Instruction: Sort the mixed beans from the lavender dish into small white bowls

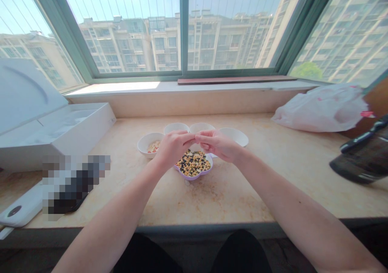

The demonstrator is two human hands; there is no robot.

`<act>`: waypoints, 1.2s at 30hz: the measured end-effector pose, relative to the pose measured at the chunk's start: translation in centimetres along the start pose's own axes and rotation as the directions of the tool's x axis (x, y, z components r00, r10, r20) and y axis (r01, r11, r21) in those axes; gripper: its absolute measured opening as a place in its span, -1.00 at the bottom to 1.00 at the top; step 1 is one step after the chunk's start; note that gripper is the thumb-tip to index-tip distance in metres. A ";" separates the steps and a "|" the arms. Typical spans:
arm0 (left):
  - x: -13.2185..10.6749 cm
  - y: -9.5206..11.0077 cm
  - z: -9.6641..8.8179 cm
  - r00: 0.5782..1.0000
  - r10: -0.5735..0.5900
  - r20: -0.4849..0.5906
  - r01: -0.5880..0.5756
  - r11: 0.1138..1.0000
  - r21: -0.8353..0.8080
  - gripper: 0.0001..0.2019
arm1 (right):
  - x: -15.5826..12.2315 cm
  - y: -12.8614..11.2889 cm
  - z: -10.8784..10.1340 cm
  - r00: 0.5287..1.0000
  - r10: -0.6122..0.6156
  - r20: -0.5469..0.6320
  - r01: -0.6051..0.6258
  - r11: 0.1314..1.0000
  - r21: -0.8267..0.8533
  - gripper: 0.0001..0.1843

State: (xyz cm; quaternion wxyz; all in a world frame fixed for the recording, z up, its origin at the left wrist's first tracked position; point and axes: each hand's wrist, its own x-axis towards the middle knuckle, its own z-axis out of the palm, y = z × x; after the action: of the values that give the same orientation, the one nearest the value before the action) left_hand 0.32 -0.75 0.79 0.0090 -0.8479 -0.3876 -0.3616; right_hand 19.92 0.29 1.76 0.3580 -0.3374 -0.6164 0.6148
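Observation:
My left hand and my right hand meet at the fingertips above a purple flower-shaped bowl. Both have their fingers pinched together; whatever lies between them is too small to make out. Mixed beans and seeds, black, yellow and pale, fill the purple bowl. Beside my left wrist is a white bowl with pale and reddish pieces in it. Two more white bowls stand behind my hands, partly covered by them. Another white bowl is behind my right hand.
An open white box occupies the left side, with a white handled object and a blurred-out dark item in front. At the right are a white plastic bag and a dark container. Windows line the back of the stone counter.

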 end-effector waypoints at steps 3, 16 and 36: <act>0.0 0.1 0.2 1.000 0.005 0.007 -0.005 1.000 0.008 -0.75 | 0.1 0.1 0.0 0.999 0.032 0.015 -0.032 0.999 0.017 -0.57; -0.1 0.4 0.9 0.897 0.064 0.438 -0.028 0.996 -0.088 -0.75 | 0.8 0.0 -5.7 0.840 -0.416 -0.349 -0.134 0.464 -0.876 -0.67; 0.1 2.0 2.7 0.815 0.178 0.551 -0.152 0.984 -0.092 -0.87 | -0.1 -0.2 -10.4 0.802 0.032 -0.596 -0.583 0.257 -0.771 -0.79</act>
State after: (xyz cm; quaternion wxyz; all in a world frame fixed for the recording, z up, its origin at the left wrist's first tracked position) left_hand 3.34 -1.21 -0.63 -0.0915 -0.9467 -0.2904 -0.1052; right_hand 28.84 5.54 1.86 0.0990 -0.7335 -0.6646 0.1024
